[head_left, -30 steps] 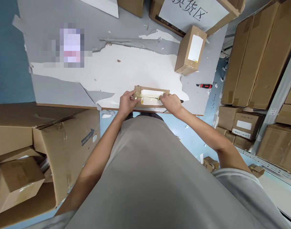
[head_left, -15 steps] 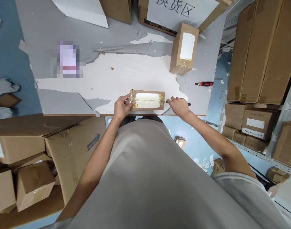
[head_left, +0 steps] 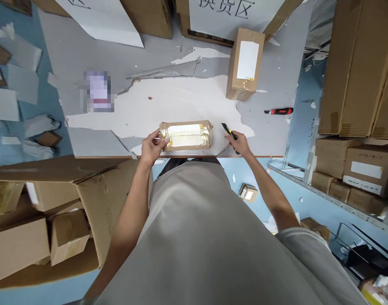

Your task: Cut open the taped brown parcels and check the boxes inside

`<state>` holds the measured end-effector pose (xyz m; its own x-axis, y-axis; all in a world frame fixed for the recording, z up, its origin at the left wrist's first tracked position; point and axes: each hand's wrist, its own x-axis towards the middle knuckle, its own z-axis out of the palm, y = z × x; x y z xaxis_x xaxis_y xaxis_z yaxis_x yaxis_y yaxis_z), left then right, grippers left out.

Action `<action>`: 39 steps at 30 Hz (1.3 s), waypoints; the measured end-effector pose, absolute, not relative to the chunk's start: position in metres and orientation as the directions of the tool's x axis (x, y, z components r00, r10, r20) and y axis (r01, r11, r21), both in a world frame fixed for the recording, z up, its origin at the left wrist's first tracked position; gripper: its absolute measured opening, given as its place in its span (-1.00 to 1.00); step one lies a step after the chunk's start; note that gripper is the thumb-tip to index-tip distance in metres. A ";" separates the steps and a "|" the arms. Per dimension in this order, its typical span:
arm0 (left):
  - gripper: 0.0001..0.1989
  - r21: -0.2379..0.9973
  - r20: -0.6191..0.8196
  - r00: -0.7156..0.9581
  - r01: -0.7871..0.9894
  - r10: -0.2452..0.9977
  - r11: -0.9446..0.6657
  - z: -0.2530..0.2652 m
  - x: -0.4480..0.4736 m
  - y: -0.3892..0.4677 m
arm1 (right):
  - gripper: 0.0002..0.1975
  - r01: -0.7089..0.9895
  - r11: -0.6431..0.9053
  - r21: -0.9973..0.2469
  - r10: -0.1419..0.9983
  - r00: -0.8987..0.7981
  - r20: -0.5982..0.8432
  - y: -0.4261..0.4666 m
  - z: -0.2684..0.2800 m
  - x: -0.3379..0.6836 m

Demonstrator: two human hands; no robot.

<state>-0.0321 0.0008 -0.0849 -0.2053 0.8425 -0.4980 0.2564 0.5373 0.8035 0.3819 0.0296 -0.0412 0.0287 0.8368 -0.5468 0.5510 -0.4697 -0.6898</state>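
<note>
A small taped cardboard box [head_left: 187, 145] with a white label lies near the front edge of the table [head_left: 181, 97]. My left hand [head_left: 153, 147] grips its left end, thumb on top and fingers at the far side. A seam runs lengthwise across the label under shiny tape. Off the box's right end, my right hand [head_left: 240, 143] is closed around a black and yellow utility knife [head_left: 234, 136]. The knife's dark blade points up and left, apart from the box.
A taller labelled box [head_left: 245, 63] stands at the back right. A red and black utility knife [head_left: 279, 111] lies by the right edge. At left, a large open carton [head_left: 104, 203] holds several boxes. Shelves of cartons [head_left: 355, 72] line the right. A blurred-out item [head_left: 99, 91] lies at left.
My right hand has drawn the knife away from the box's right end and turned it blade-up. The box and my left hand have shifted slightly left in view. The camera view has also moved.
</note>
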 end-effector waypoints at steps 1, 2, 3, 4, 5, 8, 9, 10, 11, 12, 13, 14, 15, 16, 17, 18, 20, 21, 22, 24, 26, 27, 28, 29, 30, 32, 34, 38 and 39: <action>-0.25 0.799 -0.500 -0.221 0.256 0.837 0.545 -0.084 -0.036 0.000 | -0.50 0.460 -0.572 -0.679 0.789 0.083 -0.609 0.027 -0.056 0.369; -0.24 0.793 -0.501 -0.242 0.256 0.831 0.553 -0.084 -0.039 0.000 | -0.47 0.371 -0.648 -0.665 0.743 0.118 -0.659 0.024 -0.069 0.355; -0.22 0.786 -0.501 -0.265 0.258 0.824 0.561 -0.083 -0.043 -0.001 | -0.46 0.296 -0.702 -0.648 0.702 0.131 -0.700 0.021 -0.078 0.342; -0.19 0.781 -0.499 -0.286 0.262 0.818 0.568 -0.083 -0.046 -0.002 | -0.46 0.232 -0.740 -0.631 0.666 0.130 -0.734 0.019 -0.085 0.329; -0.17 0.776 -0.495 -0.303 0.268 0.815 0.571 -0.082 -0.050 -0.002 | -0.47 0.178 -0.764 -0.620 0.642 0.119 -0.758 0.017 -0.089 0.318; -0.17 0.769 -0.475 -0.313 0.306 0.823 0.561 -0.084 -0.062 -0.003 | -0.48 0.067 -0.778 -0.625 0.629 0.077 -0.774 0.014 -0.085 0.298; -0.19 0.770 -0.468 -0.304 0.321 0.830 0.552 -0.087 -0.064 -0.003 | -0.48 0.046 -0.766 -0.641 0.642 0.077 -0.763 0.013 -0.080 0.296; -0.20 0.773 -0.462 -0.291 0.331 0.838 0.541 -0.090 -0.066 -0.001 | -0.48 0.035 -0.749 -0.661 0.662 0.084 -0.745 0.013 -0.072 0.296; -0.22 0.779 -0.456 -0.274 0.338 0.847 0.529 -0.094 -0.065 0.001 | -0.48 0.035 -0.729 -0.684 0.683 0.102 -0.723 0.013 -0.063 0.298; -0.22 0.785 -0.455 -0.250 0.340 0.855 0.517 -0.099 -0.062 0.004 | -0.47 0.047 -0.708 -0.705 0.704 0.127 -0.699 0.012 -0.053 0.301; -0.23 0.792 -0.462 -0.218 0.336 0.860 0.510 -0.106 -0.056 0.007 | -0.45 0.071 -0.687 -0.724 0.724 0.159 -0.671 0.012 -0.041 0.305; -0.23 0.796 -0.480 -0.178 0.324 0.859 0.512 -0.112 -0.048 0.011 | -0.44 0.106 -0.665 -0.739 0.743 0.192 -0.641 0.013 -0.028 0.309; -0.23 0.796 -0.509 -0.132 0.306 0.851 0.523 -0.119 -0.037 0.015 | -0.43 0.150 -0.644 -0.750 0.761 0.225 -0.609 0.013 -0.016 0.313; -0.23 0.790 -0.546 -0.081 0.282 0.834 0.544 -0.125 -0.025 0.019 | -0.42 0.205 -0.624 -0.754 0.778 0.254 -0.575 0.014 -0.004 0.317; -0.24 0.778 -0.586 -0.034 0.256 0.810 0.573 -0.131 -0.011 0.024 | -0.43 0.268 -0.604 -0.750 0.794 0.277 -0.541 0.015 0.006 0.319; -0.25 0.762 -0.621 0.010 0.240 0.784 0.601 -0.136 0.002 0.027 | -0.44 0.337 -0.588 -0.736 0.808 0.295 -0.510 0.017 0.015 0.320; -0.30 0.731 -0.672 0.087 0.241 0.736 0.639 -0.141 0.021 0.034 | -0.47 0.469 -0.569 -0.675 0.822 0.309 -0.479 0.019 0.026 0.317; -0.33 0.723 -0.682 0.114 0.257 0.722 0.642 -0.142 0.026 0.036 | -0.48 0.520 -0.565 -0.641 0.823 0.309 -0.476 0.019 0.029 0.313; -0.37 0.725 -0.679 0.133 0.274 0.722 0.632 -0.141 0.028 0.037 | -0.49 0.560 -0.560 -0.611 0.825 0.307 -0.474 0.019 0.030 0.309; -0.44 0.765 -0.628 0.140 0.286 0.765 0.576 -0.132 0.022 0.039 | -0.51 0.618 -0.535 -0.576 0.838 0.301 -0.455 0.018 0.029 0.300; -0.47 0.839 -0.525 0.132 0.248 0.841 0.485 -0.115 0.009 0.041 | -0.55 0.663 -0.502 -0.555 0.858 0.304 -0.413 0.015 0.028 0.293; -0.46 0.875 -0.466 0.130 0.219 0.875 0.433 -0.103 0.003 0.042 | -0.58 0.683 -0.490 -0.542 0.866 0.307 -0.396 0.014 0.027 0.290; -0.45 0.903 -0.412 0.131 0.195 0.902 0.384 -0.091 -0.002 0.043 | -0.61 0.701 -0.483 -0.525 0.869 0.307 -0.388 0.014 0.028 0.289; -0.43 0.920 -0.372 0.134 0.185 0.919 0.345 -0.078 -0.004 0.045 | -0.63 0.716 -0.480 -0.507 0.869 0.307 -0.389 0.014 0.028 0.288; -0.43 0.929 -0.343 0.143 0.194 0.928 0.314 -0.066 -0.005 0.048 | -0.64 0.733 -0.477 -0.486 0.868 0.305 -0.392 0.014 0.029 0.288; -0.47 0.936 -0.311 0.177 0.226 0.934 0.270 -0.047 0.000 0.055 | -0.66 0.770 -0.459 -0.443 0.875 0.304 -0.378 0.014 0.034 0.286; -0.58 0.935 -0.301 0.187 0.252 0.935 0.250 -0.036 0.008 0.063 | -0.68 0.798 -0.433 -0.420 0.894 0.322 -0.311 0.011 0.042 0.282; -0.76 0.928 -0.282 0.177 0.299 0.943 0.221 -0.035 0.016 0.079 | -0.60 0.815 -0.378 -0.440 0.923 0.293 -0.251 -0.006 0.064 0.258; -0.78 0.924 -0.288 0.181 0.310 0.940 0.223 -0.036 0.016 0.082 | -0.60 0.819 -0.363 -0.445 0.922 0.245 -0.301 -0.011 0.070 0.249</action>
<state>0.0158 0.0823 -0.0364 0.1809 0.9404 -0.2878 0.3098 0.2232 0.9242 0.2490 -0.0113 0.0695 0.2448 0.9216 -0.3013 0.8188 -0.3629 -0.4448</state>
